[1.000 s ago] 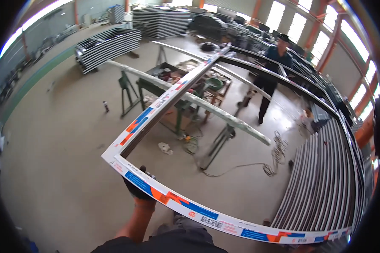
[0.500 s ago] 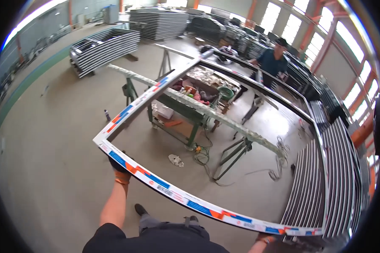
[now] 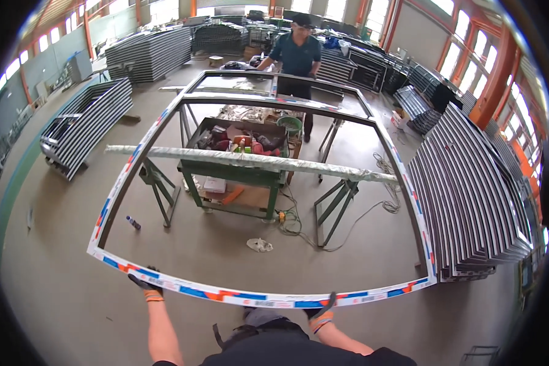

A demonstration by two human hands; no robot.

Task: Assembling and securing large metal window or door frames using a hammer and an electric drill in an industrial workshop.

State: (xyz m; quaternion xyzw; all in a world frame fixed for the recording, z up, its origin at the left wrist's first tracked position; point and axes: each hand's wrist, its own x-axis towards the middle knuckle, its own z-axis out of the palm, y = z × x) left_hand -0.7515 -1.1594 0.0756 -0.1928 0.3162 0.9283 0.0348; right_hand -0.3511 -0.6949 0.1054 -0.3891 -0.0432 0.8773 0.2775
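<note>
A large window frame (image 3: 226,296), its white film printed in blue and orange-red, stretches away from me. A crossbar (image 3: 226,101) and a short divider part off two smaller openings at its far end. My left hand (image 3: 145,284), in a dark glove with an orange cuff, is closed on the near bar by the left corner. Right of the middle of that bar, my right hand (image 3: 321,310), gloved alike, grips it too; its fingers are partly hidden. Beyond the far end stands a co-worker (image 3: 294,58), one hand near the frame.
Under the frame, a wrapped rail (image 3: 226,157) spans sawhorses (image 3: 338,210). A green cart (image 3: 226,171) holds tools and cloths. A cable (image 3: 299,226), a rag (image 3: 260,244) and a bottle (image 3: 133,222) lie or stand on the floor. Stacked frames (image 3: 470,201) rise at right.
My view has turned right and lifted, so the frame now appears squarer to me. Both hands keep hold of the near bar; the right one now shows more fully.
</note>
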